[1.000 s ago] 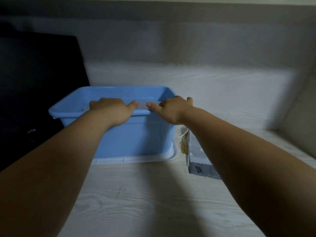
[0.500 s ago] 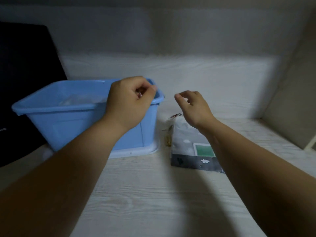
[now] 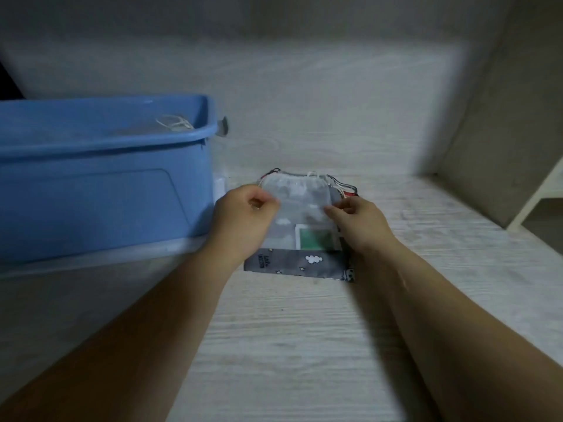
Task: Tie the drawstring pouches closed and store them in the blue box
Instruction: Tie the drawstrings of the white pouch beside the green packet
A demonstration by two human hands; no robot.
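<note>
Both hands have come away from the blue box (image 3: 100,190) since a second ago and dropped onto the stack of pouches beside it, and the view has swung right so the box now sits at the far left. Inside the box, a pale pouch with a loop of white cord (image 3: 175,122) already lies near the right end, and the rest of the interior is too dim to read. The box rests on a whitish lid or tray (image 3: 170,248) on the pale wood-grain surface (image 3: 274,345).

Just right of the box, the left hand (image 3: 240,220) pinches the left edge of the top sheer white pouch (image 3: 297,199), thumb and forefinger closed on the fabric near its gathered mouth. The right hand (image 3: 362,223) pinches the opposite edge in the same narrow grip. Under this pouch lie a grey cloud-print pouch (image 3: 298,263) and others whose red and dark cords (image 3: 347,188) show at the upper right.

The sheer pouch looks very light, limp and thin, so it will likely sag and slide over the ones below when lifted. The sensible hold for tying seems to be the white drawstring ends (image 3: 312,174) at the gathered top, pulled apart sideways, rather than the flimsy body.
</note>
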